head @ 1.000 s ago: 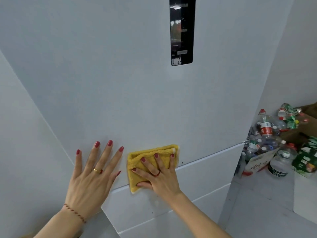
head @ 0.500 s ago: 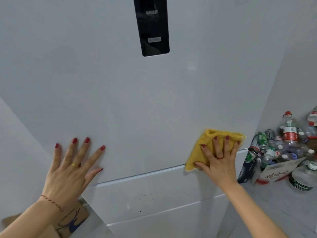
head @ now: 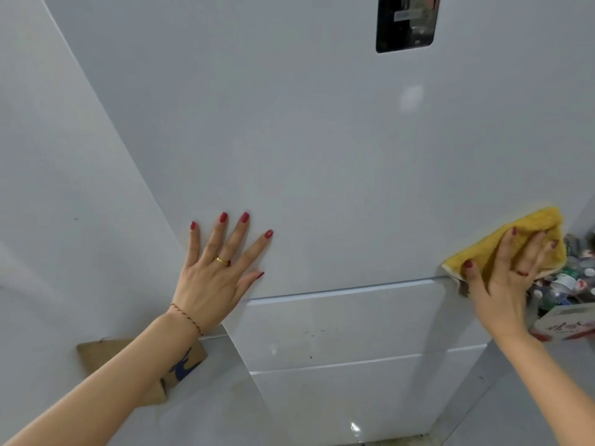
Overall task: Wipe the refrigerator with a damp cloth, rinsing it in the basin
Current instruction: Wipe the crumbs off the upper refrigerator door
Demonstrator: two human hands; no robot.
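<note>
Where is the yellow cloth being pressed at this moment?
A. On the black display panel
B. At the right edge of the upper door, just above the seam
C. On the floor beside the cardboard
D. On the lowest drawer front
B: the right hand presses the yellow cloth at the right edge of the upper door, just above the seam.

red characters on box [head: 568, 325], perhaps illegible

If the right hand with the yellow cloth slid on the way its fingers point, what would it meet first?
Probably nothing: the right hand points up-right, the cloth already reaches the refrigerator door's right edge.
</note>
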